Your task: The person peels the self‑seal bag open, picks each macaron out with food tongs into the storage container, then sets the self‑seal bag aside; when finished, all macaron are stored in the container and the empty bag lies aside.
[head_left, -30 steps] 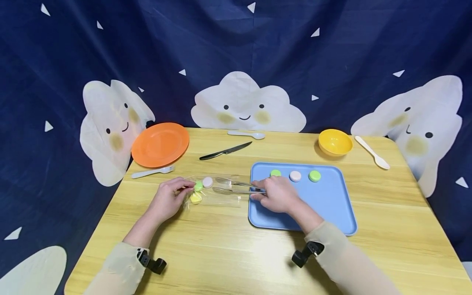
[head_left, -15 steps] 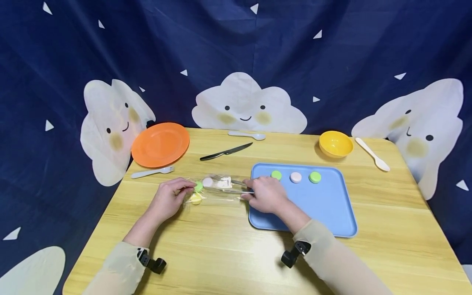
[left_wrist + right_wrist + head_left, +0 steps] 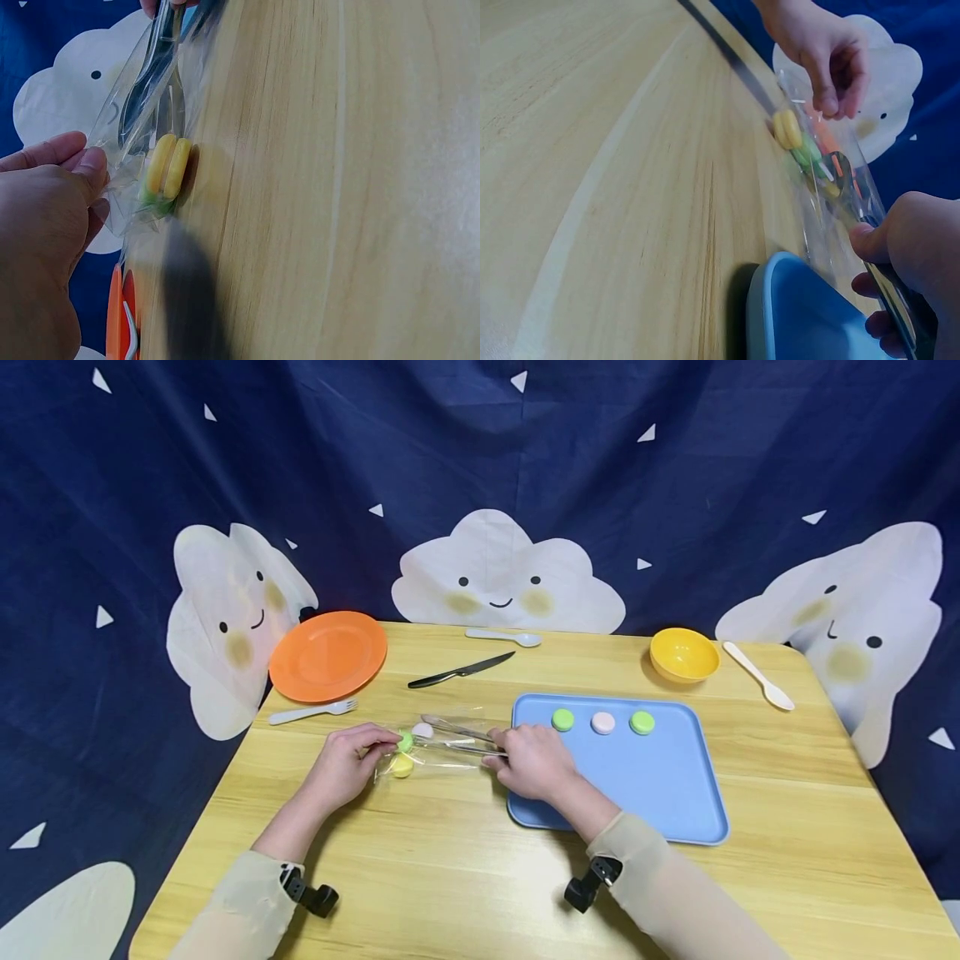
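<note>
My left hand pinches the closed end of a clear plastic bag between thumb and fingers. Inside the bag lie a yellow macaron, a green macaron and a pale pink macaron. In the left wrist view the yellow macaron stands on edge against the film. My right hand grips metal tongs, whose two arms reach into the bag from the right. The tong tips spread near the pink and green macarons. The bag's mouth lies towards my right hand.
A blue tray sits under my right forearm, with two green macarons and a pink macaron along its far side. Behind are an orange plate, fork, knife, spoon, yellow bowl and another spoon.
My right hand has moved left, off the tray's middle, pushing the tongs deeper into the bag towards the macarons. My left hand keeps its pinch on the bag in nearly the same place.
</note>
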`<action>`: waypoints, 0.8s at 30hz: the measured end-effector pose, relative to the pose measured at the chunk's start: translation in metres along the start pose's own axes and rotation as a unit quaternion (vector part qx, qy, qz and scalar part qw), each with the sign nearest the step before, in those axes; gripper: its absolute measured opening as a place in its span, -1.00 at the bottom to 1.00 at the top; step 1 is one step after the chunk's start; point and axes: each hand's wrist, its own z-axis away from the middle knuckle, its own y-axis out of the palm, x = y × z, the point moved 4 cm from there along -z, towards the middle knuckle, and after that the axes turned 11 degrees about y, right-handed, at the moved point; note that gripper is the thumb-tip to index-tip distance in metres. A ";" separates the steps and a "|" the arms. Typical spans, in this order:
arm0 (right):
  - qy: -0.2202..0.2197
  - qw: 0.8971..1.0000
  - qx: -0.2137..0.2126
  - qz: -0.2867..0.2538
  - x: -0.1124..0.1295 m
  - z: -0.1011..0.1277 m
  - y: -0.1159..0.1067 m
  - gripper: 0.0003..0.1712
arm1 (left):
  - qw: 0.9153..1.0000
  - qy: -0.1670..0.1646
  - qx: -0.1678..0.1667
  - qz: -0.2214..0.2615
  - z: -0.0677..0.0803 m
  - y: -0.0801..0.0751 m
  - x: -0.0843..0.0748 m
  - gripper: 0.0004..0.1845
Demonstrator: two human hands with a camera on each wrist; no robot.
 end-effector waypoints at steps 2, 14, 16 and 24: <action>0.000 1.000 0.003 -0.004 -0.001 0.000 -0.001 -0.66 | 1.000 -0.012 0.005 -0.001 0.000 0.000 0.001 -0.77; 0.005 0.999 0.013 -0.029 -0.014 0.012 -0.012 -0.79 | 0.996 -0.074 0.050 -0.028 0.001 -0.005 0.005 -0.85; 0.006 0.999 0.016 -0.031 -0.017 0.015 -0.014 -0.76 | 0.995 -0.077 0.050 -0.032 0.001 -0.005 0.005 -0.86; 0.013 0.998 0.020 -0.056 -0.031 0.031 -0.024 -0.52 | 0.993 -0.093 0.053 -0.049 0.002 -0.005 0.006 -0.90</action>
